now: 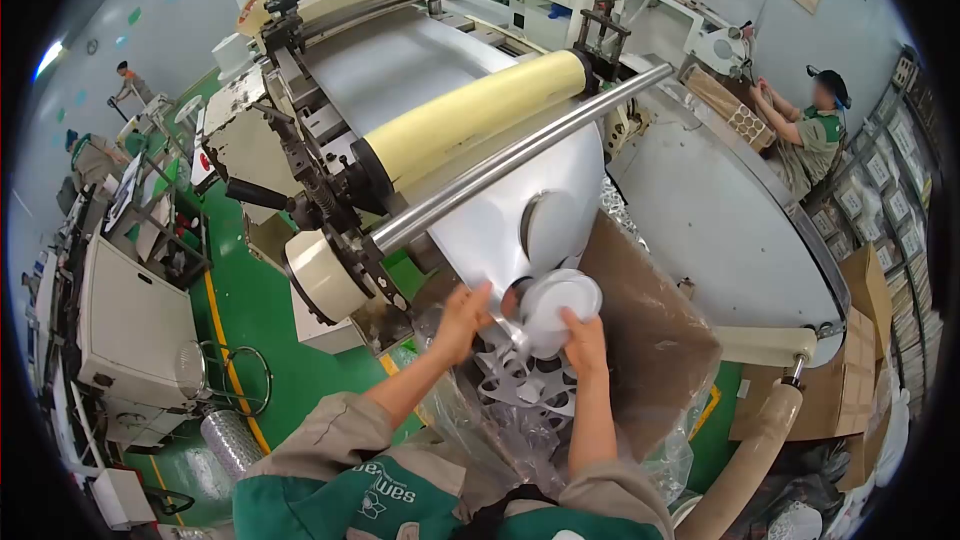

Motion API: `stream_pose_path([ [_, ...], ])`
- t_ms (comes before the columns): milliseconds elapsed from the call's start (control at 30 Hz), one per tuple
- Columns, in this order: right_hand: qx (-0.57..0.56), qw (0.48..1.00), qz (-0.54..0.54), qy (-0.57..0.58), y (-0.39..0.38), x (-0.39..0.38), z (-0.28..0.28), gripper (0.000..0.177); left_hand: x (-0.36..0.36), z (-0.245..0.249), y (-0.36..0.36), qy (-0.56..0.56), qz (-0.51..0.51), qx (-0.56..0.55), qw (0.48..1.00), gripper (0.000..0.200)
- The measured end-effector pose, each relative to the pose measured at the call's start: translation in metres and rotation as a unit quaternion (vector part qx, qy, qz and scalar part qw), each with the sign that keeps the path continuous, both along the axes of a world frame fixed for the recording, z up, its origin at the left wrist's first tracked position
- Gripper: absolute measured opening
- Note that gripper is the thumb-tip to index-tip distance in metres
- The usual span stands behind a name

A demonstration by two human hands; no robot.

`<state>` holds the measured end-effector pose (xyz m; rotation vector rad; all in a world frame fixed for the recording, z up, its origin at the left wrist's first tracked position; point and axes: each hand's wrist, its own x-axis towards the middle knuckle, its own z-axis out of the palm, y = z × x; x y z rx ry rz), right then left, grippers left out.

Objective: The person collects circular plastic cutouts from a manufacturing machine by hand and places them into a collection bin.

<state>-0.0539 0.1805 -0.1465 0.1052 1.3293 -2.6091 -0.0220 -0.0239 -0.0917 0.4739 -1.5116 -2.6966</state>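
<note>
My right hand (585, 340) is closed on a small stack of round white discs (560, 310), thumb on the top one. Just left of it, my left hand (462, 323) is curled at the lower edge of the white sheet (480, 240), its fingertips partly blurred. The sheet comes down from the machine under a bare metal bar (520, 160) and has a round cut-out (545, 230) in it. Below my hands, holed scrap strips (525, 385) lie in a cardboard box (645, 315) lined with clear plastic.
A yellow roller (480, 120) spans the machine behind the bar. The machine's cream handwheel (325, 275) sticks out at left. A broad grey panel (720, 210) stands at right, with a cardboard-coloured roll (760, 450) below. A co-worker (815, 130) sits at far right; others are at far left.
</note>
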Motion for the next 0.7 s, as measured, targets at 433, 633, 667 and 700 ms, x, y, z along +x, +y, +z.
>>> stream_pose_path([
  [433,0.105,0.978,0.122,0.131,-0.069,-0.059,0.081,0.032,-0.039,0.031,-0.032,0.115,0.07,0.017,0.991,0.032],
  [633,-0.264,0.958,-0.106,0.028,0.012,-0.048,0.018,0.04,-0.049,0.042,-0.048,0.153,-0.017,0.052,0.987,0.056],
  [667,-0.224,0.968,-0.091,0.063,0.016,-0.053,0.019,0.042,-0.054,0.042,-0.049,0.17,-0.042,0.118,0.977,0.061],
  [700,-0.184,0.975,-0.076,0.099,0.016,-0.06,0.03,0.045,-0.058,0.042,-0.049,0.187,-0.069,0.182,0.963,0.066],
])
